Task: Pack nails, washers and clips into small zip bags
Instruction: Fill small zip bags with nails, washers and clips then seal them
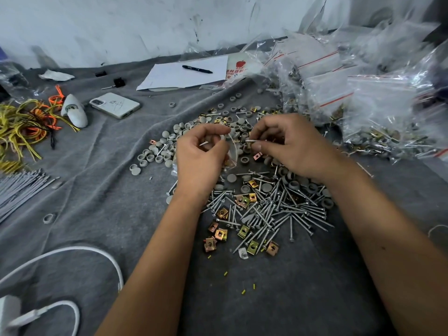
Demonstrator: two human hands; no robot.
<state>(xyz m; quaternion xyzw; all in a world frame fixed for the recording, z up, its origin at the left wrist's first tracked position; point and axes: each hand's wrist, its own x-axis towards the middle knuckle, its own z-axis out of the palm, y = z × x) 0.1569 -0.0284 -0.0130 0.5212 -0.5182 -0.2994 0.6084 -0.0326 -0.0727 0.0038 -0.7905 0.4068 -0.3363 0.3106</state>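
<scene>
Left hand [198, 154] pinches clear crinkly bag [230, 151]; right hand [291, 146] holds threaded steel nails [252, 140]

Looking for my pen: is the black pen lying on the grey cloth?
No, the black pen lies on the white paper sheet, near the wall.

Bag [231, 151]: small, clear, held open above the pile.
Nails [278, 209]: silver, heaped crisscross on grey cloth.
Washers [157, 151]: grey, round, scattered.
Clips [219, 235]: brass-coloured squares, loose at the pile's near edge.
</scene>
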